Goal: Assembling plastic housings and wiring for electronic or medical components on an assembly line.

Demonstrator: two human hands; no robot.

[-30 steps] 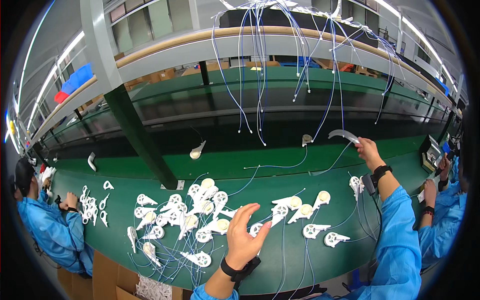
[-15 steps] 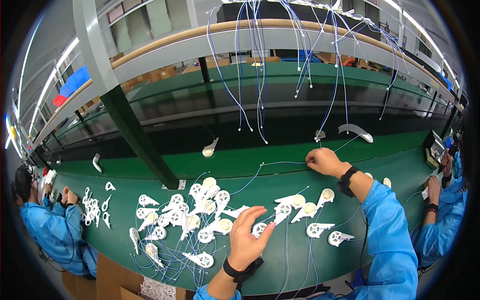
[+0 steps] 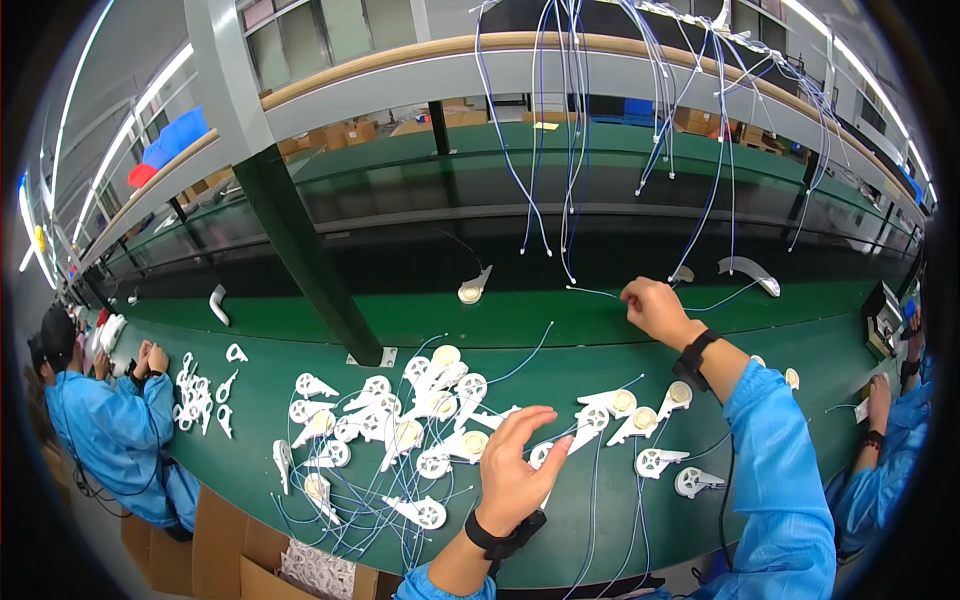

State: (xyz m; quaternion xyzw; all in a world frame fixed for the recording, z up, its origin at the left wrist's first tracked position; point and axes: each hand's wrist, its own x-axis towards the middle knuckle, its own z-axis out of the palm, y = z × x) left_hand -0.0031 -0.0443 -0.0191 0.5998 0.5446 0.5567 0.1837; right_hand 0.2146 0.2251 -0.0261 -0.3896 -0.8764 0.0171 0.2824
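Note:
My right hand (image 3: pixel 657 312) is closed in a pinch over the far green strip of the bench. Between its fingers runs a thin blue-and-white cable (image 3: pixel 720 302), with one loose end sticking out to the left and the other side stretching right toward a curved white plastic piece (image 3: pixel 752 272). Above the near bench, my left hand (image 3: pixel 515 470) has its fingers spread and holds nothing. Close by it are white lever-shaped parts with round wheels, one of them (image 3: pixel 595 418) just to its right. A heap of similar parts (image 3: pixel 405 432) with tangled cables lies to its left.
More cables (image 3: pixel 570 150) hang from the overhead rail. A green post (image 3: pixel 310 265) rises from the bench at left. One wheeled part (image 3: pixel 472 289) lies on the far strip. Co-workers in blue sit at left (image 3: pixel 110 430) and right. A cardboard box (image 3: pixel 262 550) stands below.
My right hand has pulled its cable farther back, so the cable's left end is now apart from another cable end sticking up from the heap. The whole view has shifted slightly.

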